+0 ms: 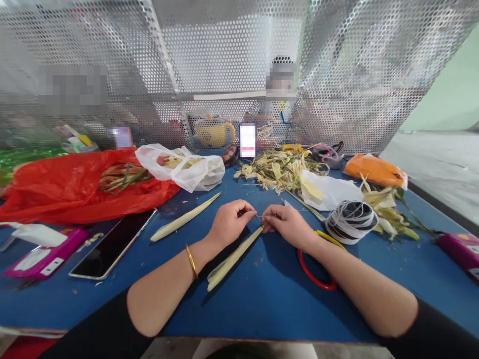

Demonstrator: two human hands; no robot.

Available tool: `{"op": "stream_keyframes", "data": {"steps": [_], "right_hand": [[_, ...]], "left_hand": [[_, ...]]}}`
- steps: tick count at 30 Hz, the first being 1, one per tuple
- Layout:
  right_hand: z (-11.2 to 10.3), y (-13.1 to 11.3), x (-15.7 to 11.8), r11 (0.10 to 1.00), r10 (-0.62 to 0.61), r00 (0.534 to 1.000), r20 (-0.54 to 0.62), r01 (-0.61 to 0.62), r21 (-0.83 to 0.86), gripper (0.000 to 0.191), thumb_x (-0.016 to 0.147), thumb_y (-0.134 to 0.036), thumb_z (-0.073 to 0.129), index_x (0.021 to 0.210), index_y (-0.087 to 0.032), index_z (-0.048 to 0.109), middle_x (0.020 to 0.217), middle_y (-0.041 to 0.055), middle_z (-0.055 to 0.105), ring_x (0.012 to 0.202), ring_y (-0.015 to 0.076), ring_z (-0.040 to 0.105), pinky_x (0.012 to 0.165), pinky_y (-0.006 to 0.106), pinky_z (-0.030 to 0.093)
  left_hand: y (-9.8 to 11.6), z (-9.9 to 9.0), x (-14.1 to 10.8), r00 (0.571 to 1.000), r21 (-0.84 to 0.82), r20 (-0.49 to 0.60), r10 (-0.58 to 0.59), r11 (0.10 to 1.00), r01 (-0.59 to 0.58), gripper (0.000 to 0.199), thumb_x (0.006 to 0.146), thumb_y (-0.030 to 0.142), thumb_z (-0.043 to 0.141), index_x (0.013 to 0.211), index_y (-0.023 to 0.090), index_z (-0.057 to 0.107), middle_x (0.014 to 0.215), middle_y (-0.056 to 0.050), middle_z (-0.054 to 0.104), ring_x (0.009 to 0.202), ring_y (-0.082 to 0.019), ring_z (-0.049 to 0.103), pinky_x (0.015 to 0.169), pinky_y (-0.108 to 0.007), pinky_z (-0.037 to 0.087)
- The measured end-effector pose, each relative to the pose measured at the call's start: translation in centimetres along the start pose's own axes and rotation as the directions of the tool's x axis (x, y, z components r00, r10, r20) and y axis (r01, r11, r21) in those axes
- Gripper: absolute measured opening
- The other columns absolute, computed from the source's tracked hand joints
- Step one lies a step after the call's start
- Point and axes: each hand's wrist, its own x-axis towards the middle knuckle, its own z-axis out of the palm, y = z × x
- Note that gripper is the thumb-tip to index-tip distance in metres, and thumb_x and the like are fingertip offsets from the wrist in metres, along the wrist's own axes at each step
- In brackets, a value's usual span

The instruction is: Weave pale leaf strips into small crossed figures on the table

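Note:
My left hand is closed in a pinch on the end of a thin, pale thread, which runs across a short gap to the other hand. My right hand pinches the narrow tip of a dried corn husk. From there the husk slants down to the left, its wider end near the table. A second rolled husk lies to the left, apart from my hands. Scissors with a red and yellow handle lie partly hidden under my right forearm. Just beyond that forearm sits a spool of thread.
On the blue table, a red plastic bag, a white bag and a black-screened phone lie left. Shredded husks are heaped behind my hands, near an upright lit phone. A perforated metal screen stands behind.

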Motion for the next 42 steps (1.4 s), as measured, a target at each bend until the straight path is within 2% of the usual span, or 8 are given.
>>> {"op": "stream_keyframes", "data": {"steps": [5, 10, 17, 22, 26, 33, 38, 42], "right_hand": [[-0.3, -0.2, -0.1, 0.993, -0.11, 0.993, -0.041, 0.108, -0.057, 0.014, 0.081, -0.015, 0.049, 0.071, -0.019, 0.057, 0.083, 0.0016, 0.067, 0.058, 0.0115, 0.066, 0.063, 0.025, 0.051], [-0.5, -1.1, -0.6, 0.953, -0.301, 0.953, -0.013, 0.302, 0.019, 0.02, 0.086, -0.023, 0.05, 0.068, -0.019, 0.057, 0.094, 0.0068, 0.065, 0.091, 0.0181, 0.066, 0.075, 0.029, 0.051], [-0.1, -1.3, -0.7, 0.928, -0.13, 0.981, 0.143, 0.069, 0.365, 0.02, 0.089, -0.037, 0.052, 0.08, -0.019, 0.055, 0.077, 0.0026, 0.068, 0.07, 0.016, 0.068, 0.069, 0.029, 0.049], [-0.2, -1.1, -0.4, 0.938, -0.116, 0.992, 0.057, 0.09, 0.334, 0.019, 0.086, -0.036, 0.055, 0.076, -0.02, 0.055, 0.073, 0.0004, 0.066, 0.066, 0.015, 0.065, 0.068, 0.029, 0.048], [-0.2, -1.3, -0.4, 0.96, -0.167, 0.984, 0.061, 0.149, 0.235, 0.022, 0.086, -0.038, 0.055, 0.074, -0.02, 0.056, 0.07, -0.0006, 0.063, 0.067, 0.0145, 0.063, 0.067, 0.028, 0.046], [0.2, -0.8, -0.2, 0.981, -0.165, 0.98, 0.107, 0.152, 0.124, 0.029, 0.086, -0.044, 0.057, 0.071, -0.019, 0.056, 0.066, -0.0013, 0.06, 0.063, 0.0139, 0.061, 0.065, 0.028, 0.046], [0.8, -0.3, -0.2, 0.98, -0.117, 0.991, 0.07, 0.104, 0.17, 0.032, 0.085, -0.048, 0.056, 0.071, -0.02, 0.055, 0.065, -0.0018, 0.059, 0.059, 0.0134, 0.061, 0.061, 0.027, 0.047], [1.2, -0.2, -0.3, 0.97, -0.112, 0.993, 0.028, 0.103, 0.22, 0.028, 0.085, -0.049, 0.057, 0.079, -0.022, 0.052, 0.061, -0.0045, 0.058, 0.055, 0.013, 0.06, 0.06, 0.028, 0.048]], "left_hand": [[-0.5, -0.3, 0.3, 0.991, 0.16, -0.037, -0.13, 0.978, 0.134, 0.013, 0.082, 0.023, 0.056, 0.071, 0.019, 0.062, 0.07, 0.0, 0.064, 0.066, -0.014, 0.054, 0.063, -0.026, 0.037], [-1.0, -0.2, 0.5, 0.985, 0.296, -0.04, -0.169, 0.939, 0.173, 0.013, 0.081, 0.02, 0.052, 0.071, 0.02, 0.06, 0.074, -0.002, 0.065, 0.071, -0.017, 0.056, 0.063, -0.028, 0.036], [-0.3, 0.2, 0.3, 0.98, -0.008, -0.01, -0.199, 0.98, 0.199, 0.013, 0.079, 0.019, 0.051, 0.067, 0.019, 0.055, 0.062, 0.001, 0.059, 0.062, -0.014, 0.053, 0.059, -0.026, 0.036], [0.0, 0.4, 0.3, 0.888, -0.626, 0.239, -0.393, 0.637, 0.45, 0.012, 0.083, 0.027, 0.052, 0.078, 0.017, 0.056, 0.056, 0.003, 0.054, 0.044, -0.008, 0.043, 0.045, -0.021, 0.031], [0.4, 0.3, 0.2, 0.859, -0.771, 0.366, -0.358, 0.401, 0.495, 0.01, 0.082, 0.025, 0.054, 0.078, 0.018, 0.049, 0.079, -0.001, 0.064, 0.047, -0.006, 0.05, 0.045, -0.02, 0.035], [0.6, 0.7, 0.2, 0.931, -0.58, 0.203, -0.303, 0.729, 0.363, 0.014, 0.082, 0.02, 0.048, 0.068, 0.019, 0.045, 0.059, 0.006, 0.053, 0.043, -0.005, 0.041, 0.045, -0.02, 0.031], [0.8, 0.6, -0.1, 0.945, -0.459, 0.167, -0.282, 0.826, 0.328, 0.016, 0.084, 0.025, 0.047, 0.069, 0.019, 0.049, 0.062, 0.004, 0.058, 0.046, -0.008, 0.045, 0.048, -0.021, 0.034], [1.0, 0.1, -0.2, 0.985, -0.293, -0.01, -0.171, 0.943, 0.16, 0.015, 0.083, 0.026, 0.051, 0.071, 0.019, 0.055, 0.067, 0.001, 0.061, 0.066, -0.014, 0.056, 0.064, -0.025, 0.043]]}}
